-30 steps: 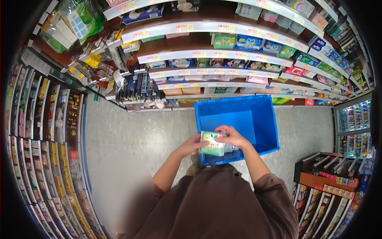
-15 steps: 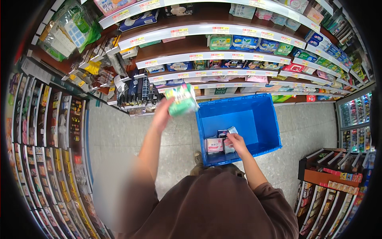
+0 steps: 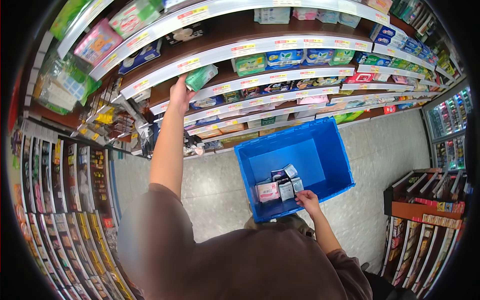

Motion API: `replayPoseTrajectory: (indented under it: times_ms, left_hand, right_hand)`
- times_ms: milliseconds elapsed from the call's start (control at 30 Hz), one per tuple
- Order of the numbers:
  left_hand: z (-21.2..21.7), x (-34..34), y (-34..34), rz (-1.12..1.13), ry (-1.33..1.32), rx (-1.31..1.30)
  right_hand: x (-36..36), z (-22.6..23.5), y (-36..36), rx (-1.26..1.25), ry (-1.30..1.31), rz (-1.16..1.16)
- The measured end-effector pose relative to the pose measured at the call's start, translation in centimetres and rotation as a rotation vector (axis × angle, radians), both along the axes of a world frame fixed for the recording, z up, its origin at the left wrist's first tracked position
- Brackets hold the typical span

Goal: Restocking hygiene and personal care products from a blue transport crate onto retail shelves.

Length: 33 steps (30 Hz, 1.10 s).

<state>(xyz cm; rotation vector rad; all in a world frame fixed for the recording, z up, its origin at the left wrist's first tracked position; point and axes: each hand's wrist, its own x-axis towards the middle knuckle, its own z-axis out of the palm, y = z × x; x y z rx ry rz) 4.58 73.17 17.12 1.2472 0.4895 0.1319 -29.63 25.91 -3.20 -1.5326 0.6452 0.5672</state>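
My left hand (image 3: 182,95) is closed around a green and white pack of sanitary pads (image 3: 202,77), held tilted at a left-side shelf opening. A price-tag rail runs right beside the pack. Down in front of me, a blue plastic crate (image 3: 327,150) holds several small packs by its near left corner. Among these are a pink and white pack (image 3: 268,191), a pale packet (image 3: 286,191) and a dark purple pack (image 3: 278,175). My right hand (image 3: 307,200) is at the crate's near rim, fingers bent together beside a pale grey packet (image 3: 297,184); whatever they pinch is hidden.
Curved shelves with more pad packs (image 3: 250,64) stretch across the far side. Hanging goods (image 3: 107,115) fill the rack at left. Another goods shelf (image 3: 75,200) stands at my left, a low snack rack (image 3: 425,205) at right, and a lit drinks cooler (image 3: 450,125) beyond it.
My left hand has carried the green pack up and leftward from beside the crate to the shelf. My right hand has drawn back from the small packs toward the near rim.
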Motion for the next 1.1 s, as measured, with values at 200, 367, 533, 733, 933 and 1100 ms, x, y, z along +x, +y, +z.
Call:
replayPoseTrajectory:
  times_ms: [200, 367, 533, 733, 933, 1100]
  left_hand:
    - [-1.4, 4.3, -0.3, -0.072, -0.023, 0.194]
    - [-1.4, 4.6, -0.8, -0.296, -0.128, 0.41]
    - [-0.7, 4.7, -1.3, -0.437, -0.154, 0.578]
    - [-0.5, 3.6, -2.8, -0.508, -0.157, 0.629]
    - [-3.3, -0.8, 0.2, -0.099, -0.493, 1.126]
    - [-7.4, -16.1, -4.5, -0.087, -0.229, 0.827]
  right_hand:
    - [-1.1, -1.4, -1.4, -0.008, 0.036, -0.049]
    - [-1.4, -2.2, -1.5, 0.019, 0.016, -0.087]
    - [-1.8, -4.5, -2.0, 0.015, -0.015, -0.04]
    - [-1.7, -5.7, -2.7, -0.005, -0.042, 0.013]
    - [1.3, -7.2, -2.9, -0.321, -0.261, 0.323]
    - [4.8, -10.0, 0.2, -0.525, -0.319, 0.736]
